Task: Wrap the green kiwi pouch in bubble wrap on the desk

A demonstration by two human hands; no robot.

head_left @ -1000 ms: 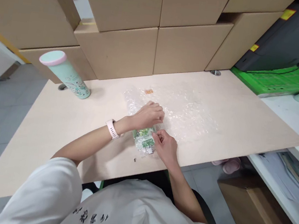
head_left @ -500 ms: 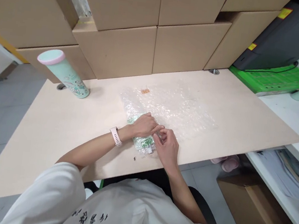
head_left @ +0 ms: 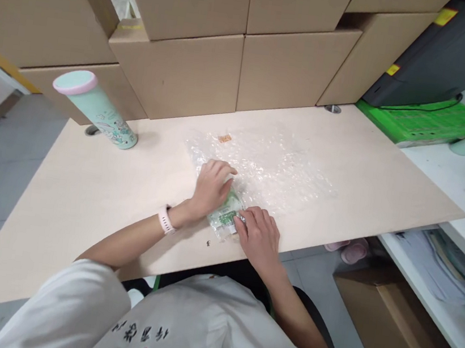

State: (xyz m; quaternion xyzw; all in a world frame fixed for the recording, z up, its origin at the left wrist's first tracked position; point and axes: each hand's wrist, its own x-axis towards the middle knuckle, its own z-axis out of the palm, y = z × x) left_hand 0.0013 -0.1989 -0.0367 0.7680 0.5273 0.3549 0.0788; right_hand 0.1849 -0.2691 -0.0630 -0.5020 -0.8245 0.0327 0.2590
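Observation:
A sheet of clear bubble wrap [head_left: 278, 166] lies spread on the light wooden table. Its near left part is folded over a flat green-and-white item [head_left: 228, 217], whose kind I cannot make out through the plastic. At the upper end of that fold is my left hand [head_left: 212, 187], fingers bent down and closed on the wrap, a pale pink band on its wrist. My right hand [head_left: 259, 234] rests lower down, at the right edge of the fold. Its thumb and fingers pinch the plastic there, and a small shiny bit shows at the thumb tip.
A mint tumbler [head_left: 98, 108] with a pink rim stands at the table's back left. Stacked cardboard boxes [head_left: 177, 75] line the back. To the right are a green crate [head_left: 431, 123] and a dark case [head_left: 440, 58]. A small black mark [head_left: 208, 243] is near the front edge.
My hands were together over the green item and have parted. The left moved up and left, the right slightly down, uncovering more of the item. The view shifted a little.

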